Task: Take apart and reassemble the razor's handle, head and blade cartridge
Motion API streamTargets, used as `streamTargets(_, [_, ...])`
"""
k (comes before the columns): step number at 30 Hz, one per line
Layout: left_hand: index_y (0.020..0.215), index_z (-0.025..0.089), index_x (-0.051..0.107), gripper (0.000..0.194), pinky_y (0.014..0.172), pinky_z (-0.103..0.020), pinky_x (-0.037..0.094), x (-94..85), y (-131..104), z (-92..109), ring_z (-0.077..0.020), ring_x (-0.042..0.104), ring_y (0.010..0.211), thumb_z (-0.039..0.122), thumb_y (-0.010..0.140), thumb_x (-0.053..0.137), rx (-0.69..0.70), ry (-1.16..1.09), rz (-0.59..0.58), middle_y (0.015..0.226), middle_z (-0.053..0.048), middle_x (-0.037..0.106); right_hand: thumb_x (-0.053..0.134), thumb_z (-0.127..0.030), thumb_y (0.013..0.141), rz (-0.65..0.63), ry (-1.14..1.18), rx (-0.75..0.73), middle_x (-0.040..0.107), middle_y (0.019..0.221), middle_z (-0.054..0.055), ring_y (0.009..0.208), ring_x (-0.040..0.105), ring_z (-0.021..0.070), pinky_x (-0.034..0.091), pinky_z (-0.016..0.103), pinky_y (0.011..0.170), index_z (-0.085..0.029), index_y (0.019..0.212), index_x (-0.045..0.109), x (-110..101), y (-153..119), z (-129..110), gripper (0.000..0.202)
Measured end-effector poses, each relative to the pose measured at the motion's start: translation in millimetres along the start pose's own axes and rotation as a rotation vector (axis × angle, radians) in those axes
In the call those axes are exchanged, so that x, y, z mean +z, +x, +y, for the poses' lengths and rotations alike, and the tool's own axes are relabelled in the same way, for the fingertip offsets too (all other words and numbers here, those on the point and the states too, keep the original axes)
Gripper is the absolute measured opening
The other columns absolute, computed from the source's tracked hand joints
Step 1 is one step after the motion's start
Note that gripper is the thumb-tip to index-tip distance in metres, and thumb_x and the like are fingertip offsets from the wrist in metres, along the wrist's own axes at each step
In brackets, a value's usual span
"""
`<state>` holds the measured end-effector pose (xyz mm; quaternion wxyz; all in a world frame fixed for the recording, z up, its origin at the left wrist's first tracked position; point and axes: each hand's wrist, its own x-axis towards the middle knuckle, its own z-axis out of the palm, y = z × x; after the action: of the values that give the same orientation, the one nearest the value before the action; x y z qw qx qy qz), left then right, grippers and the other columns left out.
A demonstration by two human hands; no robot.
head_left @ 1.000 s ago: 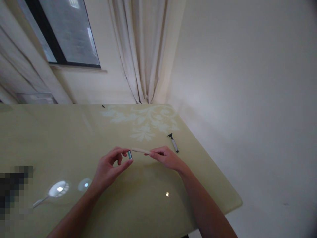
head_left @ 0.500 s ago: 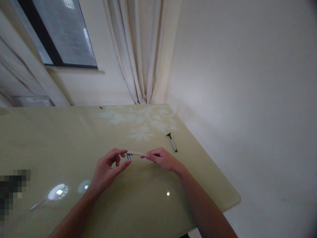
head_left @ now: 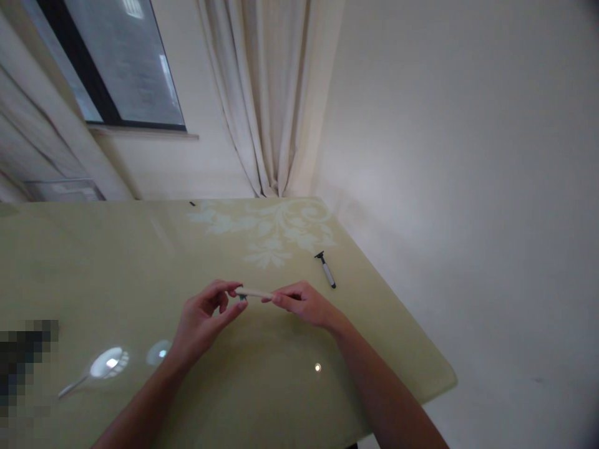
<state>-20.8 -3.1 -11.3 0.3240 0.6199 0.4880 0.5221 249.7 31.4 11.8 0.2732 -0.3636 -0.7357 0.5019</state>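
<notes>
Over the table, my left hand point(head_left: 202, 321) pinches a small dark and teal piece point(head_left: 242, 296) between thumb and forefinger. That piece sits at the left end of a slim pale handle point(head_left: 255, 293); its exact kind is too small to make out. My right hand point(head_left: 304, 302) is closed on the handle's right end, with thumb on the near side. Just beyond that hand lies a razor point(head_left: 327, 272) with a black T-shaped head and a grey handle, touched by neither hand.
The glossy greenish table point(head_left: 281, 399) bears a pale leaf pattern at its far corner. A tiny dark object point(head_left: 192, 203) lies by the far edge. At the left are a thin pale stick point(head_left: 72, 386) beside bright reflections, and a blurred dark patch. A wall point(head_left: 468, 187) flanks the right edge.
The pale handle has shifted slightly left, its end now overlapping the fingertips of my left hand. Less of the teal piece shows. Both hands keep their grip.
</notes>
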Motion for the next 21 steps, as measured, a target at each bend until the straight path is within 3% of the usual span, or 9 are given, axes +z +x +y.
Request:
streamTargets(5, [0.105,0.022,0.079,0.03,0.06,-0.022,0.044,2.8,0.3,3.1,-0.0111,0.052,0.062,0.037,0.08,0.086,0.021,-0.008,-0.012,0.072,0.003,0.057,0.06,-0.061,0.099,0.087,-0.038,0.002,0.043,0.064,-0.003,0.062,0.033,0.0116,0.022,0.026,0.057,-0.013,0.116,0.083,-2.1,0.9,2.0,0.056])
streamTargets(11, [0.103,0.022,0.079,0.03,0.058,-0.022,0.043,2.4,-0.3,4.4,-0.011,0.051,0.062,0.036,0.078,0.087,0.014,-0.03,-0.015,0.073,0.003,0.059,0.06,-0.057,0.1,0.04,-0.042,-0.013,0.04,0.064,-0.003,0.06,0.033,0.0107,0.022,0.026,0.057,-0.015,0.107,0.085,0.1,0.3,1.0,0.05])
streamTargets(14, [0.104,0.022,0.079,0.03,0.059,-0.022,0.043,2.3,-1.2,4.2,-0.0107,0.051,0.063,0.035,0.079,0.087,-0.004,-0.047,-0.027,0.075,0.002,0.061,0.061,-0.056,0.1,0.091,-0.049,-0.013,0.042,0.065,-0.003,0.061,0.033,0.0105,0.022,0.026,0.056,-0.014,0.112,0.085,-0.4,0.1,0.3,0.049])
streamTargets(19, [0.106,0.023,0.079,0.032,0.059,-0.022,0.044,2.2,-1.6,5.2,-0.0107,0.052,0.065,0.035,0.078,0.087,-0.027,-0.118,-0.012,0.081,0.001,0.064,0.06,-0.057,0.1,0.017,-0.027,-0.007,0.04,0.063,-0.004,0.059,0.031,0.0105,0.02,0.026,0.056,-0.015,0.117,0.083,-1.5,0.7,1.6,0.05])
streamTargets(21, [0.105,0.022,0.079,0.031,0.058,-0.021,0.043,2.7,-1.5,5.7,-0.0106,0.052,0.064,0.036,0.078,0.087,-0.029,-0.121,-0.021,0.081,0.001,0.063,0.061,-0.057,0.1,0.044,-0.06,0.012,0.042,0.063,-0.003,0.059,0.033,0.0106,0.021,0.026,0.056,-0.014,0.113,0.084,-3.3,0.9,2.4,0.051])
